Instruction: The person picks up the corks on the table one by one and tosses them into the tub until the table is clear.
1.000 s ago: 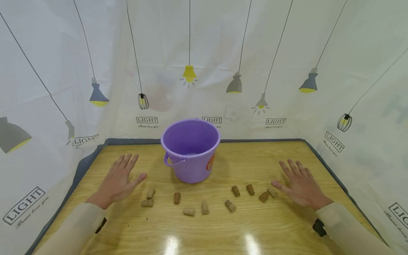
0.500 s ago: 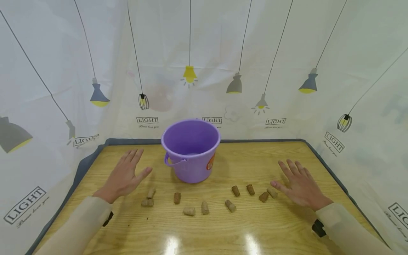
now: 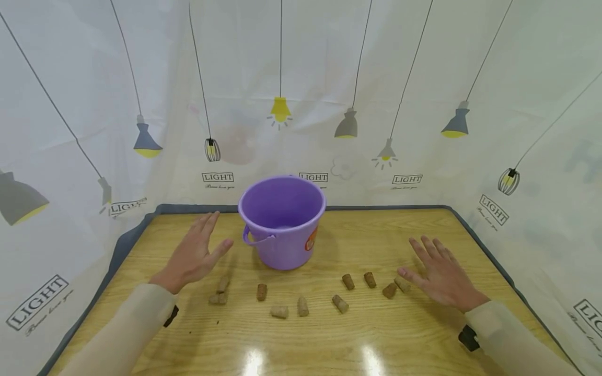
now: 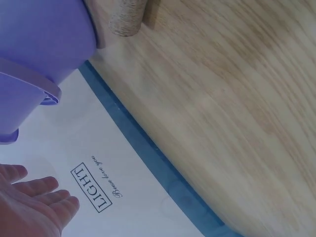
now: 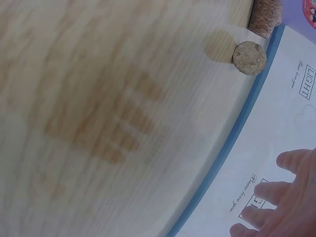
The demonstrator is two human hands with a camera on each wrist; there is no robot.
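Observation:
A purple bucket (image 3: 284, 245) with its handle hanging at the left stands toward the back of the wooden table. Several corks lie scattered in front of it, among them a reddish-brown cork (image 3: 262, 292) and a pale cork (image 3: 279, 312). My left hand (image 3: 194, 256) hovers left of the bucket, fingers straight, holding nothing; behind two corks (image 3: 218, 298) it is nearest to them and the bucket. Over the right side my right hand (image 3: 444, 274) is spread and holds nothing, beside a pale cork (image 3: 402, 284) and a darker cork (image 3: 389, 291). The left wrist view shows the bucket (image 4: 44, 39) too.
The wooden table (image 3: 301, 344) has a dark blue border (image 3: 385, 208) along its back and sides. White cloth (image 3: 301, 62) printed with lamps encloses it at the back and both sides. Two small dark specks lie near the left front.
My left hand has moved right and slightly up, closer to the bucket. My right hand has shifted only a little to the left. The bucket and corks stay in place.

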